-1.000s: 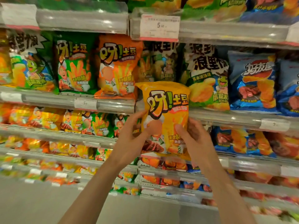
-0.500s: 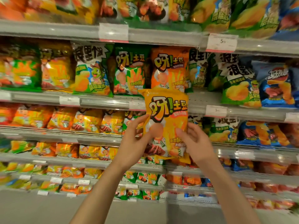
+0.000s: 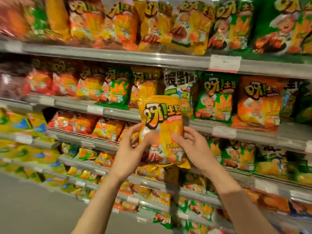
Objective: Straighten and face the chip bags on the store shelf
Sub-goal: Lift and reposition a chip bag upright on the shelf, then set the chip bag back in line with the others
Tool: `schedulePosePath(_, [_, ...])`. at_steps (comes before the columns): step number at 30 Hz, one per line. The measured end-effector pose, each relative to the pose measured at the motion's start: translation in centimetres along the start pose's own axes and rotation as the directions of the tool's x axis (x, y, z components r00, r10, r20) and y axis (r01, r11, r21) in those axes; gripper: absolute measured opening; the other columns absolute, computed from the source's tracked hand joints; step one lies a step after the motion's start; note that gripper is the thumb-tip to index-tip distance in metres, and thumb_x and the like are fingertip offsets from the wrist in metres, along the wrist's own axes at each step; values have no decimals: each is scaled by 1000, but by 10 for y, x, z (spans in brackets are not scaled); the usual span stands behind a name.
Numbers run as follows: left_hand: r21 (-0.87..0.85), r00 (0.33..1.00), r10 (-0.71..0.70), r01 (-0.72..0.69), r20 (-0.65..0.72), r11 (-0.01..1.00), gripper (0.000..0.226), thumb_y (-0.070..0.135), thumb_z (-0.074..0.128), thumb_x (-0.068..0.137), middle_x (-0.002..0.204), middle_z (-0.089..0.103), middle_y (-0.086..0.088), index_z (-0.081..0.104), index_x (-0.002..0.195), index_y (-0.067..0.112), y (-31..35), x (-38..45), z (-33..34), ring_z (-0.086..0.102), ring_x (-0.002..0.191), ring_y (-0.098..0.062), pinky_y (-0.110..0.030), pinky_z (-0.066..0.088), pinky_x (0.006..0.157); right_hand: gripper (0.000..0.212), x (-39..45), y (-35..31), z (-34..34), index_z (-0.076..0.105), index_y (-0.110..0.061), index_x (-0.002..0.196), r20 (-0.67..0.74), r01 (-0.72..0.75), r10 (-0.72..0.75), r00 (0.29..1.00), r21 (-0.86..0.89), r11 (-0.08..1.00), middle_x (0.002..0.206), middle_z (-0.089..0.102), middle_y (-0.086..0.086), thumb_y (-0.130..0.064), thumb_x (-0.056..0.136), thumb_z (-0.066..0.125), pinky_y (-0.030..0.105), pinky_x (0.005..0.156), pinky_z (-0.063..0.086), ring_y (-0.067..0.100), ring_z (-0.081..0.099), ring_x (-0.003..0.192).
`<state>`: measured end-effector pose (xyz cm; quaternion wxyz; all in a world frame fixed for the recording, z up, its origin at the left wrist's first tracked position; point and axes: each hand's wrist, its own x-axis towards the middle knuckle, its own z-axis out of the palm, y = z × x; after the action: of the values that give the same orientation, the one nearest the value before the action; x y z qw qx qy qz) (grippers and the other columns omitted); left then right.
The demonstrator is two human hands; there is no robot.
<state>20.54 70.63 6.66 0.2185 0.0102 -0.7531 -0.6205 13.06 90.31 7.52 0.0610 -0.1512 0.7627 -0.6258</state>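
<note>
A yellow chip bag (image 3: 162, 125) with black and white lettering is held upright in front of the shelves, its front towards me. My left hand (image 3: 130, 149) grips its lower left edge and my right hand (image 3: 192, 146) grips its lower right edge. Behind it on the shelf (image 3: 168, 62) stand a green chip bag (image 3: 216, 97) and an orange chip bag (image 3: 258, 102) of the same brand, front out. The left part of the view is blurred.
Several shelf levels packed with chip bags fill the view. A white price tag (image 3: 225, 62) hangs on the upper shelf rail. Yellow bags (image 3: 173, 27) lean on the top shelf. Grey floor (image 3: 33, 208) lies at the lower left.
The view has swung left and upward along the shelves, so the shelf bags shifted right. Both hands still hold the yellow bag in the same grip.
</note>
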Motion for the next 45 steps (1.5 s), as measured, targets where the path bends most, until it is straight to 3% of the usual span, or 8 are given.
schedulePosePath(3, [31,999,6,-5,-45,1000,45,46,67,86,131,52,29,53,129,43,-10,26,-41,52,115,14,-2,42,82,100,38,-5,40,52,-28,138,41,23,-25,999,40,999,135,62,3,-79,55,78,45,103,52,18,64,120])
schedulePosePath(7, [93,996,31,-23,-85,995,41,40,66,89,126,54,26,53,128,37,-18,66,-86,52,106,22,-1,41,81,94,91,-6,89,53,-33,135,82,63,-70,994,84,995,136,62,2,-81,57,76,46,105,51,19,62,124])
schedulePosePath(11, [157,996,3,12,-94,988,49,54,69,86,135,54,21,52,132,47,-32,109,-131,56,122,-6,-29,46,98,97,138,-15,130,49,-28,140,94,79,-90,992,113,990,135,62,0,-78,61,76,43,104,52,15,62,122])
schedulePosePath(19, [149,993,6,12,-122,989,52,50,66,88,131,51,35,49,136,45,-60,159,-210,49,122,11,-21,43,101,50,188,-34,215,56,-26,130,89,95,-110,990,152,984,115,72,-11,-42,85,73,23,85,58,1,69,105])
schedulePosePath(28, [94,992,58,-68,109,993,46,51,65,89,143,45,25,49,132,49,-82,203,-265,46,131,-1,-32,43,106,32,182,-50,274,59,-22,120,-186,48,-11,983,198,979,115,72,5,-20,90,70,20,76,58,13,72,102])
schedulePosePath(32, [12,976,73,-77,206,997,51,51,69,86,140,47,26,51,134,45,-78,206,-248,49,130,-4,-40,43,109,27,160,-54,261,60,-27,115,-313,36,16,950,162,986,105,73,-4,-19,91,70,13,70,54,-1,72,88])
schedulePosePath(39, [-60,934,138,-126,329,990,50,45,67,86,137,49,24,51,133,39,-64,187,-189,46,112,23,-1,39,89,42,109,-51,208,58,-21,130,-410,25,28,912,122,992,102,77,-6,-29,91,71,21,73,58,9,74,96])
schedulePosePath(45, [-85,942,103,-79,320,993,56,59,65,81,120,53,29,48,130,36,-48,160,-120,48,103,27,1,38,75,33,80,-38,144,62,-24,124,-394,33,-2,919,72,997,107,76,-3,-28,93,69,14,71,55,6,73,95])
